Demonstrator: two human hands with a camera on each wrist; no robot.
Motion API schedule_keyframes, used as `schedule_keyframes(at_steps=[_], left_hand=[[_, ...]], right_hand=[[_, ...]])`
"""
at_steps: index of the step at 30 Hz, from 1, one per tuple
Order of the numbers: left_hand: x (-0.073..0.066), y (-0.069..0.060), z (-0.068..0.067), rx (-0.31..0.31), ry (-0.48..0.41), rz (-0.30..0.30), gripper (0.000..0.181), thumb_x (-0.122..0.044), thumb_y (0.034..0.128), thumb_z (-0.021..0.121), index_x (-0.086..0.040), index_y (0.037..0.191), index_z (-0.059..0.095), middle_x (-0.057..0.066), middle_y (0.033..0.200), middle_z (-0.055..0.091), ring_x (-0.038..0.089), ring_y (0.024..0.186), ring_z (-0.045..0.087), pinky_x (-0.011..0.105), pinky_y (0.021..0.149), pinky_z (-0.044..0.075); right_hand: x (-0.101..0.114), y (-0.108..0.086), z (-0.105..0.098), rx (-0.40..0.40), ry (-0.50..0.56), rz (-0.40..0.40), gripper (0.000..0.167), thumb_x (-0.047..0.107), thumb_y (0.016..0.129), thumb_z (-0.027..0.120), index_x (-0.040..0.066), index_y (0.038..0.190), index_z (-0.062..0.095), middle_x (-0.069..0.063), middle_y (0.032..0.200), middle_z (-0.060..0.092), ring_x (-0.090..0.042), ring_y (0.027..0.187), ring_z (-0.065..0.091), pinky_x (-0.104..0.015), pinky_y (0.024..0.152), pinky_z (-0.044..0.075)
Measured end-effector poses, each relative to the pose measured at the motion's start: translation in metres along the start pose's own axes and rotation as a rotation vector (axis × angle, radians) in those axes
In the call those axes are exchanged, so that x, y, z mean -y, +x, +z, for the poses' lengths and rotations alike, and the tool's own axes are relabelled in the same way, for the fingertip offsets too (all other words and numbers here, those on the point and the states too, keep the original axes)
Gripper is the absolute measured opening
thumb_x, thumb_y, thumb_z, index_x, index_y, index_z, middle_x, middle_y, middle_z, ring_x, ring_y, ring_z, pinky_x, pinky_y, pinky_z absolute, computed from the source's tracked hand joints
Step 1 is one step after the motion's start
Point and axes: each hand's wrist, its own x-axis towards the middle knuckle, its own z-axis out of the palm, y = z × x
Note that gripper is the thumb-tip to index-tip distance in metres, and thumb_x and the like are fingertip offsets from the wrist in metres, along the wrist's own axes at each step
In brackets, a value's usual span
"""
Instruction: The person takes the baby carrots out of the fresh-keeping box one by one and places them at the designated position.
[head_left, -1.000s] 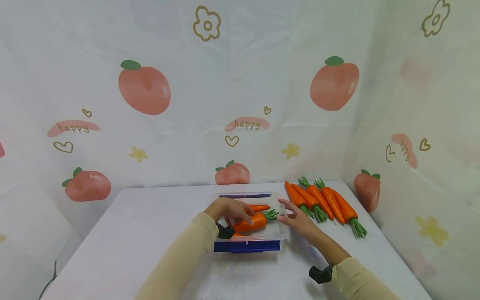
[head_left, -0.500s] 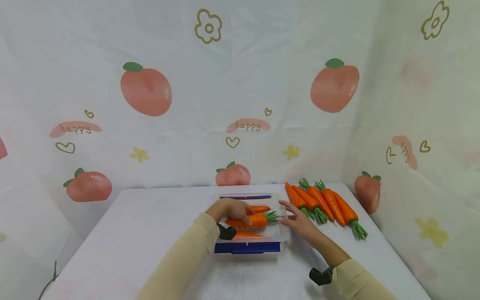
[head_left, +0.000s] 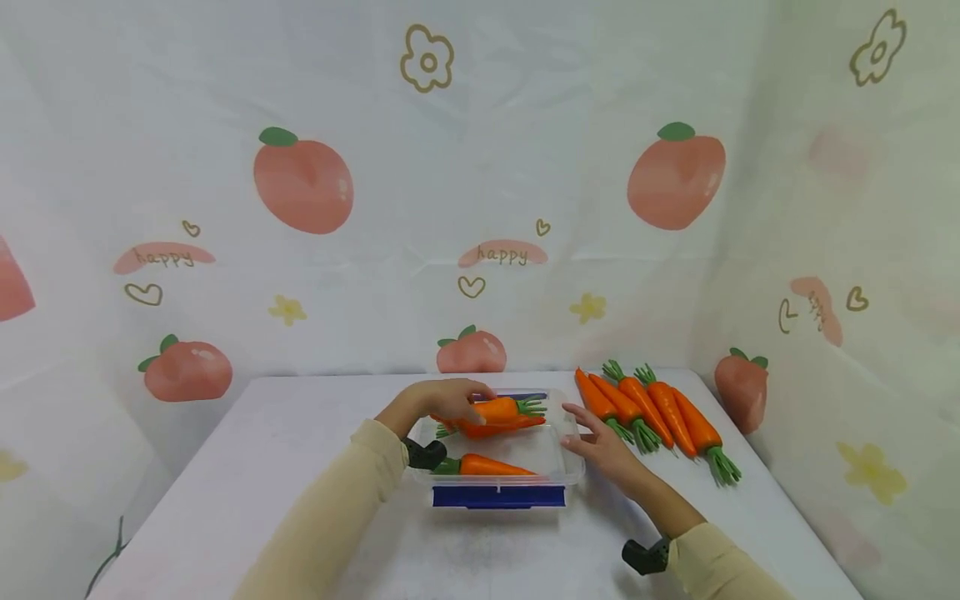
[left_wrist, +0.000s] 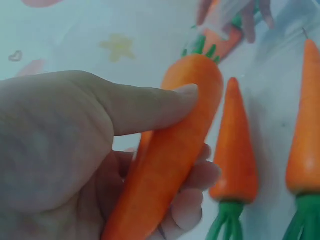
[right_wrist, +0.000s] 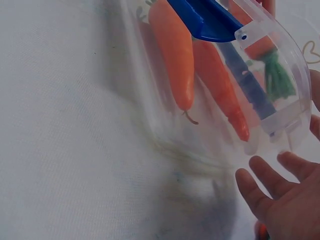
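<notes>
Clear plastic forms the box point(head_left: 558, 481), which stands on the white surface point(head_left: 247, 467) with a blue clip point(head_left: 498, 497) along its near side. At its far part, the person's left hand point(head_left: 448, 399) holds an orange carrot point(head_left: 498, 409), thumb across the top and the other fingers point(left_wrist: 187, 205) curled beneath, the green tuft pointing right; how high it is held is hard to tell. Next to it a second carrot point(head_left: 517, 425) lies inside the box, and a third carrot point(head_left: 487, 465) lies along the near wall, both with tips to the right. The person's right hand point(head_left: 609, 454) is beside the box's right wall, its fingers spread wide and holding nothing; whether they touch the plastic cannot be told. Further right, five loose carrots point(head_left: 647, 408) lie side by side on the surface.

On the printed backdrop point(head_left: 480, 125), the word "happy" point(head_left: 163, 258) reads in thin brown lowercase letters over a pink stroke at the left, and again at the centre, with outlined hearts point(head_left: 472, 295) nearby. On the right-hand side, a third pink stroke point(head_left: 817, 310) carries lettering that runs downward, too skewed to read surely.
</notes>
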Motion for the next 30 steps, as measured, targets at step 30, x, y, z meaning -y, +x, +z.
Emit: schedule_keyframes(at_steps=[30], left_hand=[[0.101,-0.041,-0.006,-0.65,-0.354,0.013,0.057,-0.02,0.0922,0.068,-0.017,0.144,0.045,0.013,0.107,0.059,0.027,0.091,0.057,0.034,0.079,0.053]], right_hand=[[0.001,-0.001,0.002,-0.008,0.003,-0.011,0.073,0.041,0.086,0.071,0.024,0.15,0.038,-0.022,0.152,0.031,-0.044,0.124,0.047,-0.057,0.097,0.044]])
